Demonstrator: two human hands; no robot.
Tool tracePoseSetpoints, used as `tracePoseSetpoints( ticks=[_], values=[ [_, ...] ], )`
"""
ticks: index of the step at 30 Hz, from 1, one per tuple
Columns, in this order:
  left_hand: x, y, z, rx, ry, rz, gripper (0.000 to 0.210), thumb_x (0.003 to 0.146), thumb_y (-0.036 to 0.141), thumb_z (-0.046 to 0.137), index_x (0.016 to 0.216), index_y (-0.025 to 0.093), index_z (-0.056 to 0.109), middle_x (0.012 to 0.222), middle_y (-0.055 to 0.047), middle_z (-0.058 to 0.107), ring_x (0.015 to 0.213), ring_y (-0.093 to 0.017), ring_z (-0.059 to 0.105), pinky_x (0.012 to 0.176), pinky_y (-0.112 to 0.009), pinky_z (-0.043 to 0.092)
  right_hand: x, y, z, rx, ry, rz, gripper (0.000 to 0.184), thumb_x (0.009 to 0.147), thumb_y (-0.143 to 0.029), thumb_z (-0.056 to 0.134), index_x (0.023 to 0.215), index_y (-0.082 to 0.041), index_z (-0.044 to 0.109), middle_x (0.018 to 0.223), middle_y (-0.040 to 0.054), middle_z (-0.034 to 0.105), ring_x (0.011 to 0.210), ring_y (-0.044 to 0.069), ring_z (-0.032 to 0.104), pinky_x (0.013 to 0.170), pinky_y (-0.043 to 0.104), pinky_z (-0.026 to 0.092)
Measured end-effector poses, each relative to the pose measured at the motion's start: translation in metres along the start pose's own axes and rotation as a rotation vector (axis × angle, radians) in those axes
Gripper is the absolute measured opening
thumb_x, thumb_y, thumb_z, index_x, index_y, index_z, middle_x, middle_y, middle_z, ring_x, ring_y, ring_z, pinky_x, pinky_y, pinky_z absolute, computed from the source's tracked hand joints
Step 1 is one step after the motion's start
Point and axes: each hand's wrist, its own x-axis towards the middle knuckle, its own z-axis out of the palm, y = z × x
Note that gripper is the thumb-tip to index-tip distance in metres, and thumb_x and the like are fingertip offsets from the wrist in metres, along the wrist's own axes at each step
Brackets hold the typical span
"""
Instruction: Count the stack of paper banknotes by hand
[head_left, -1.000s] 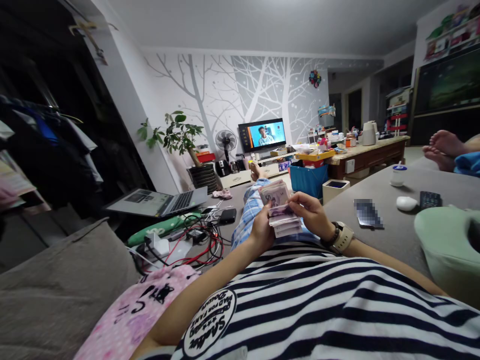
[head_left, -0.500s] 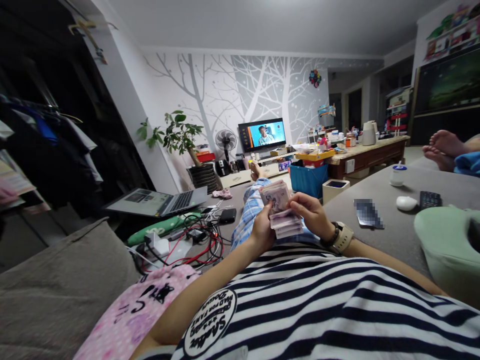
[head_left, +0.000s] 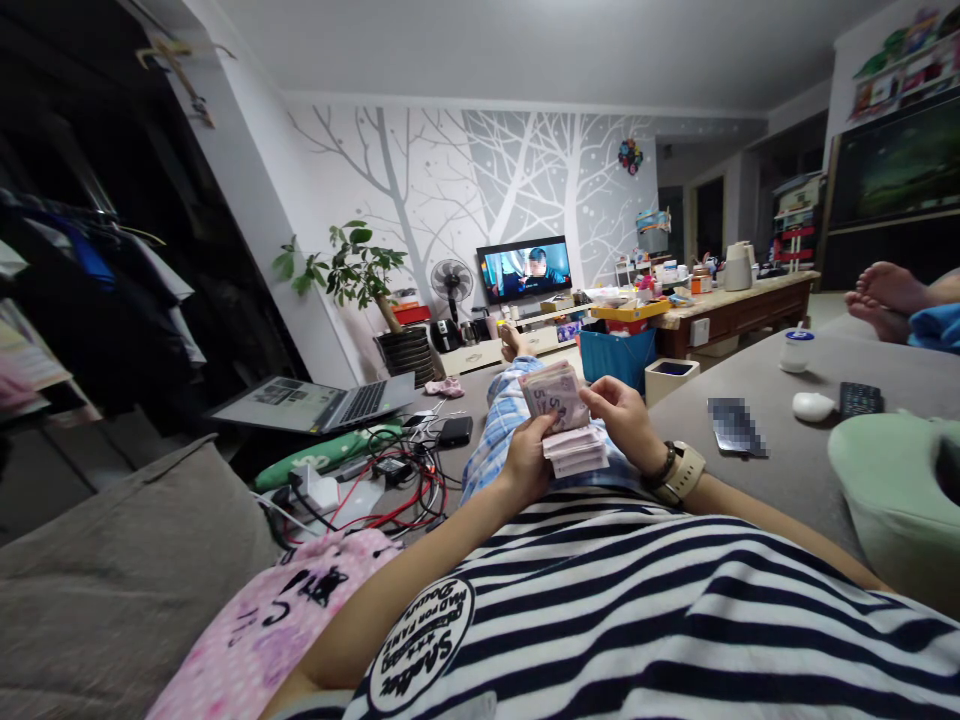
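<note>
A stack of banknotes [head_left: 556, 388], pinkish-purple with a "5" printed on them, is gripped in my left hand [head_left: 526, 455], thumb across its face. Below the thumb the folded-over ends of the notes [head_left: 576, 450] fan toward me. At the stack's right edge my right hand [head_left: 619, 408] pinches the edge of a banknote between thumb and forefinger. Its wrist wears a pale watch [head_left: 686, 473] and a dark bracelet. Both hands are above my lap, over blue plaid trousers [head_left: 491, 425].
On the left lie an open laptop [head_left: 322, 405], tangled cables [head_left: 420, 490] and a black box [head_left: 455, 432]. A phone [head_left: 735, 426], white mouse [head_left: 812, 406], remote [head_left: 860, 400] and green neck pillow [head_left: 892, 480] rest at right. Another person's feet [head_left: 892, 290] show beyond.
My right hand has shifted slightly at the notes' edge. The upper notes now lie flatter, showing the "5" more clearly, and the lower ends are bent differently. The television picture has changed.
</note>
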Motion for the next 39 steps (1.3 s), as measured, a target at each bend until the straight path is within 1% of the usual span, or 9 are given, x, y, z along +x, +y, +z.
tracePoseSetpoints(
  ticks=[2,5,9,12,18,23,28,34,39],
  values=[
    [-0.001,0.000,0.001,0.013,0.002,0.018,0.014,0.072,0.017,0.058,0.082,0.009,0.065,0.067,-0.008,0.069,0.067,-0.024,0.067,0.068,-0.036,0.052,0.001,0.002,0.000,0.001,-0.030,0.008,0.036,0.077,-0.051,0.060,0.062,-0.018,0.052,0.056,-0.0009,0.054,0.053,0.013,0.048,0.053,0.026,0.038],
    [0.000,0.001,0.003,-0.019,0.000,0.005,0.018,0.073,0.017,0.057,0.087,0.010,0.066,0.069,-0.008,0.070,0.070,-0.023,0.068,0.070,-0.035,0.052,0.000,0.004,0.000,-0.020,-0.040,-0.008,0.037,0.077,-0.050,0.059,0.060,-0.018,0.051,0.055,-0.0013,0.051,0.053,0.012,0.045,0.051,0.025,0.036],
    [0.002,0.000,0.004,-0.093,-0.034,-0.029,0.025,0.080,0.024,0.049,0.094,0.011,0.065,0.077,-0.009,0.071,0.076,-0.023,0.068,0.073,-0.035,0.053,-0.003,0.000,0.001,-0.039,-0.025,-0.039,0.034,0.080,-0.046,0.057,0.061,-0.018,0.051,0.057,-0.0012,0.050,0.054,0.012,0.044,0.052,0.025,0.035],
    [0.005,0.000,0.004,-0.106,-0.049,-0.019,0.029,0.084,0.028,0.044,0.095,0.011,0.065,0.079,-0.009,0.071,0.078,-0.024,0.068,0.073,-0.035,0.053,-0.006,-0.006,0.000,-0.080,-0.004,-0.100,0.031,0.081,-0.044,0.056,0.063,-0.019,0.052,0.058,-0.0013,0.049,0.056,0.012,0.043,0.054,0.025,0.036],
    [0.004,0.002,0.005,-0.109,-0.076,-0.041,0.029,0.081,0.025,0.043,0.094,0.012,0.066,0.080,-0.009,0.072,0.078,-0.024,0.067,0.073,-0.035,0.053,-0.013,-0.016,-0.001,-0.097,-0.061,-0.181,0.026,0.084,-0.040,0.053,0.069,-0.019,0.055,0.064,-0.0002,0.053,0.060,0.013,0.044,0.059,0.026,0.037],
    [0.002,0.003,0.006,-0.133,-0.095,-0.045,0.028,0.080,0.026,0.047,0.093,0.011,0.066,0.078,-0.008,0.071,0.075,-0.023,0.067,0.072,-0.034,0.052,-0.015,-0.018,-0.002,-0.048,-0.120,-0.200,0.025,0.085,-0.040,0.054,0.072,-0.019,0.056,0.064,-0.0009,0.051,0.060,0.013,0.043,0.058,0.026,0.036],
    [0.001,0.004,0.006,-0.147,-0.084,-0.049,0.024,0.081,0.027,0.050,0.088,0.010,0.066,0.078,-0.009,0.070,0.073,-0.022,0.067,0.071,-0.033,0.052,-0.015,-0.017,-0.002,-0.022,-0.137,-0.219,0.024,0.085,-0.038,0.054,0.073,-0.018,0.056,0.063,-0.0017,0.048,0.059,0.012,0.041,0.056,0.025,0.033],
    [0.001,0.005,0.006,-0.169,-0.121,-0.046,0.024,0.082,0.025,0.048,0.090,0.011,0.066,0.077,-0.008,0.070,0.072,-0.022,0.066,0.070,-0.032,0.052,-0.015,-0.016,-0.003,0.002,-0.154,-0.220,0.022,0.086,-0.037,0.055,0.073,-0.018,0.056,0.064,-0.0018,0.047,0.060,0.012,0.041,0.056,0.025,0.033],
    [0.001,0.005,0.006,-0.167,-0.112,-0.038,0.025,0.083,0.024,0.045,0.089,0.011,0.065,0.077,-0.008,0.070,0.072,-0.021,0.066,0.071,-0.032,0.051,-0.015,-0.015,-0.003,0.008,-0.153,-0.211,0.022,0.085,-0.037,0.055,0.073,-0.018,0.056,0.063,-0.0018,0.047,0.060,0.012,0.040,0.055,0.025,0.033]
  ],
)
